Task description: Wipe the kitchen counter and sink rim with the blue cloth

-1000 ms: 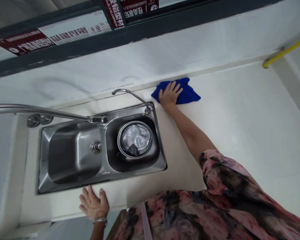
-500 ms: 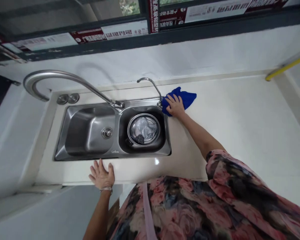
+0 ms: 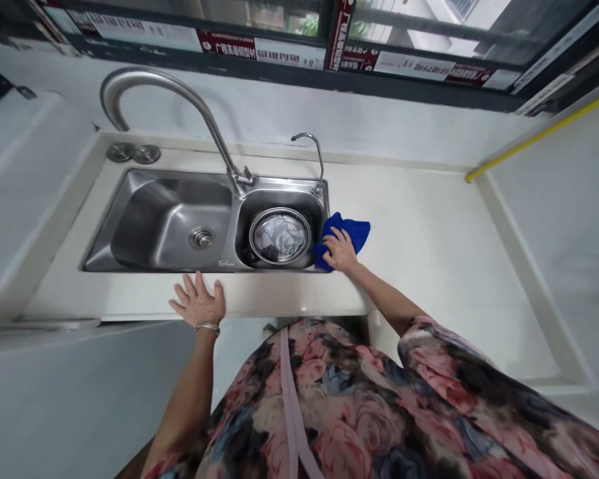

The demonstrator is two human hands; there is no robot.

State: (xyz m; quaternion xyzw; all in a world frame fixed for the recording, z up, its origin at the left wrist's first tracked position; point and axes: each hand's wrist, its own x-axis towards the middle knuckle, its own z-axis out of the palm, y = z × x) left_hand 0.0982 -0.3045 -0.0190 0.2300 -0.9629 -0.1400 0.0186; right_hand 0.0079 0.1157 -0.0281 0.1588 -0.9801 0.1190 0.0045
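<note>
My right hand [image 3: 340, 250] presses a bunched blue cloth [image 3: 355, 233] onto the right rim of the double steel sink [image 3: 207, 267], by its front corner. The fingers curl over the cloth, and part of it lies spread on the counter. My left hand [image 3: 199, 303] rests palm down with fingers spread on the counter strip before the sink; a bracelet [image 3: 208, 326] circles its wrist. In the right basin sits a round perforated metal basket [image 3: 307, 234] with crumpled clear plastic or mesh [image 3: 284, 233] inside.
A tall curved faucet [image 3: 207, 110] rises between the basins, and a thin small tap [image 3: 320, 159] stands at the back right corner. Two round metal lids [image 3: 146, 154] lie behind the left basin. The pale counter [image 3: 429, 246] runs right toward a yellow pipe [image 3: 539, 140].
My right hand has slid the blue cloth along the sink's right rim, from beside the small tap toward the front. My left hand stays spread on the counter. The camera view has shifted.
</note>
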